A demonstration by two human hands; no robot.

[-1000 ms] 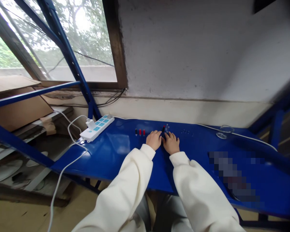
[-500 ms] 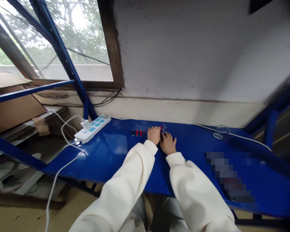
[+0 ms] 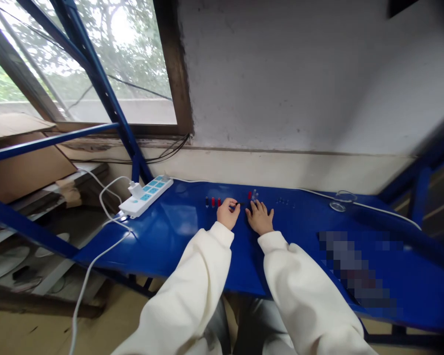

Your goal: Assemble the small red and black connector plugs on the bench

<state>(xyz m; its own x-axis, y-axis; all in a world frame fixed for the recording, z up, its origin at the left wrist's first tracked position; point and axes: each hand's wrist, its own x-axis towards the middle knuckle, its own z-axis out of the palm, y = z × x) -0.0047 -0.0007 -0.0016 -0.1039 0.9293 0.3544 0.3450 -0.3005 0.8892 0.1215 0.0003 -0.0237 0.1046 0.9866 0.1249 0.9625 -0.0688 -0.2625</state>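
My left hand (image 3: 227, 215) is closed in a pinch on a small dark cylinder (image 3: 240, 203), held just above the blue tabletop. My right hand (image 3: 260, 218) lies flat with its fingers spread, its fingertips close to small clear tubes (image 3: 254, 194) and a red cylinder (image 3: 249, 195). Left of my left hand stand a black cylinder (image 3: 206, 201) and two red cylinders (image 3: 213, 201) in a short row. The nearer red one is partly hidden by my fingers. Several tiny clear pieces (image 3: 282, 201) lie to the right of my right hand.
A white power strip (image 3: 147, 196) with a plugged-in charger sits at the table's left, its cable (image 3: 91, 268) hanging over the edge. Clear round pieces (image 3: 337, 206) lie far right by a white cable. A blurred-out patch (image 3: 357, 268) covers something on the right. Blue frame posts (image 3: 107, 98) flank the table.
My left hand has moved left, away from the red cylinder and clear tubes, and now shows a small dark cylinder in its pinch. The right hand stays nearly in place.
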